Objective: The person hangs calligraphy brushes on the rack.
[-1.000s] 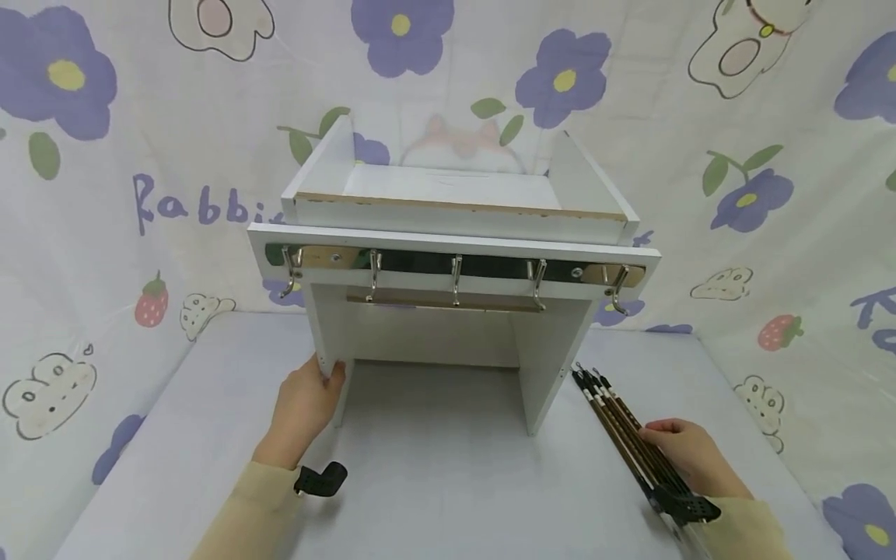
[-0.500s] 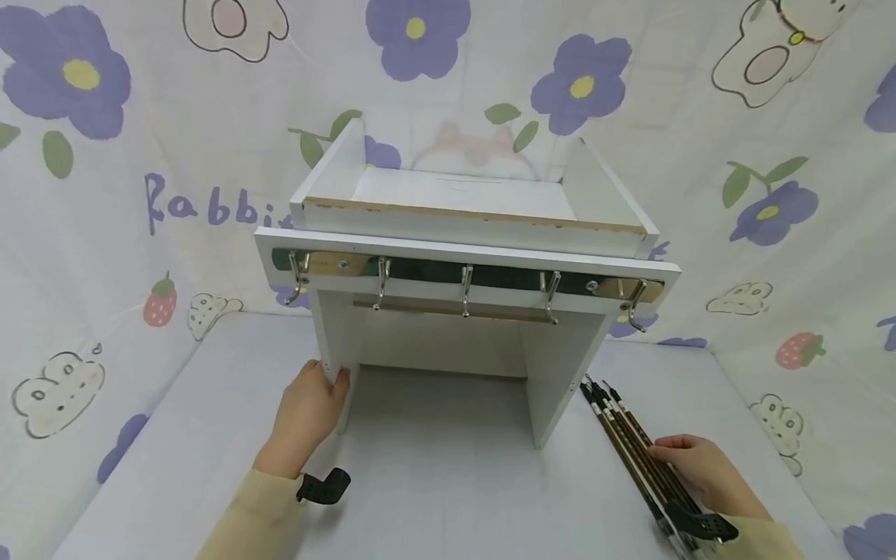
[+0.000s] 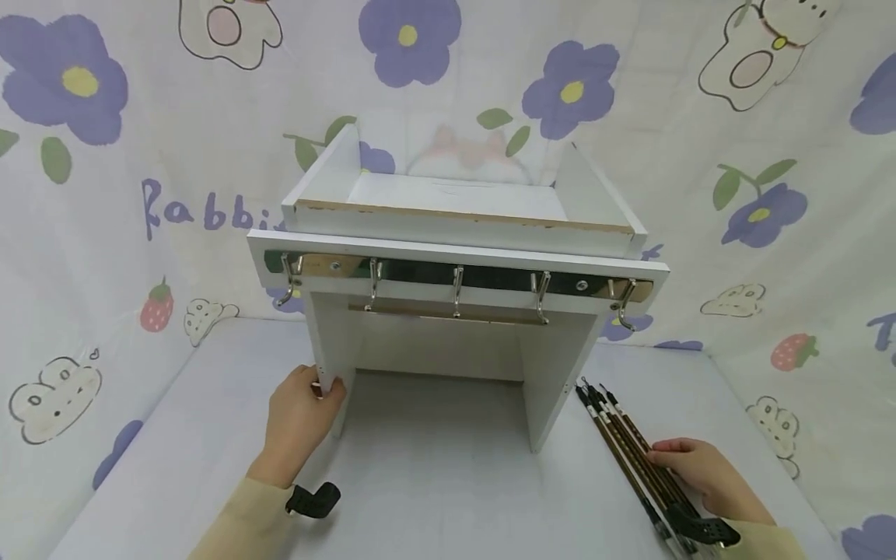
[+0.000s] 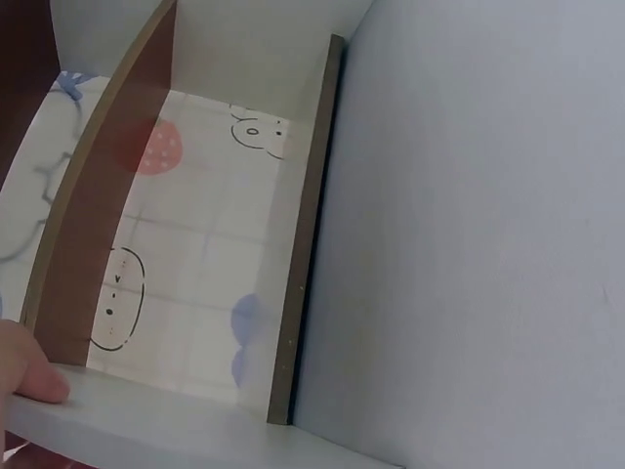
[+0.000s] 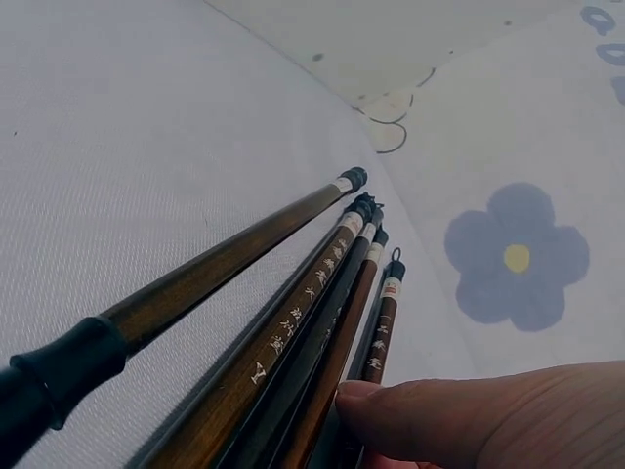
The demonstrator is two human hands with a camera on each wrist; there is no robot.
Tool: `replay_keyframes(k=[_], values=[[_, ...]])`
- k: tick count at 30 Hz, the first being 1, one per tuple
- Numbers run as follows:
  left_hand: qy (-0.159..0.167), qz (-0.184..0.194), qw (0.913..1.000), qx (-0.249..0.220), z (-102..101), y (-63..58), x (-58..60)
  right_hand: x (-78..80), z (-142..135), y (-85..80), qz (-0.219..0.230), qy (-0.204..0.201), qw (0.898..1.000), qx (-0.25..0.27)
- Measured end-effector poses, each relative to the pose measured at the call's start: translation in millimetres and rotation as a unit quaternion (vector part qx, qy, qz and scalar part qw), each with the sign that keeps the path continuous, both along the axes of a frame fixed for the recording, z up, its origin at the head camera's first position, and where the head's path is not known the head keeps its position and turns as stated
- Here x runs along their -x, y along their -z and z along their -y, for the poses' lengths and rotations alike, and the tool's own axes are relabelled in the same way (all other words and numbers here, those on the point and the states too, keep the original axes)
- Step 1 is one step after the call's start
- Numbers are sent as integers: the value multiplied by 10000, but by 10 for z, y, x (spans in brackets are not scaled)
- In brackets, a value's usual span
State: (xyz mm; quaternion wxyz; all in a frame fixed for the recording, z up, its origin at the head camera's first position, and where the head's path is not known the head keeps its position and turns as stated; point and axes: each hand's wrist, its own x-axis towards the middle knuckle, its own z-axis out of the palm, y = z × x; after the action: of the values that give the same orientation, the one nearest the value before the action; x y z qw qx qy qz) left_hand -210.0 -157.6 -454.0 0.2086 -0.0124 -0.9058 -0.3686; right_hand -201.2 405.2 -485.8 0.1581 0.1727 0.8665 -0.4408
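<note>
A white wooden shelf rack (image 3: 448, 243) stands on the white-covered table, its front board fitted with a metal strip (image 3: 427, 271) of several hooks. My left hand (image 3: 297, 424) grips the front edge of its left side panel (image 3: 327, 334); the left wrist view shows the thumb (image 4: 39, 376) on that panel, the other fingers mostly hidden. To the right of the rack lie several calligraphy brushes (image 3: 626, 447) with brown handles and dark ends with small hanging loops. My right hand (image 3: 707, 474) pinches the rightmost brush (image 5: 381, 332), its thumb (image 5: 391, 410) on the handle.
The table (image 3: 434, 498) has a printed cloth backdrop (image 3: 462, 70) with flowers and rabbits close behind and beside it. An open-topped tray section (image 3: 455, 194) forms the rack's upper part. In the right wrist view, one brush (image 5: 225, 264) lies apart from the others.
The view has shifted slightly. My left hand keeps its hold on the side panel, and my right hand stays at the brushes with hardly any movement.
</note>
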Motion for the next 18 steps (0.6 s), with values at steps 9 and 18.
replay_keyframes(k=[9, 18], values=[[-21, -99, 9995, 307, -28, 39, -17, -22, 21, -21, 27, 75, 9998, -160], [-42, -228, 9990, 392, -22, 48, -60, -37, 28, 34, -173, -150, 9981, -571]])
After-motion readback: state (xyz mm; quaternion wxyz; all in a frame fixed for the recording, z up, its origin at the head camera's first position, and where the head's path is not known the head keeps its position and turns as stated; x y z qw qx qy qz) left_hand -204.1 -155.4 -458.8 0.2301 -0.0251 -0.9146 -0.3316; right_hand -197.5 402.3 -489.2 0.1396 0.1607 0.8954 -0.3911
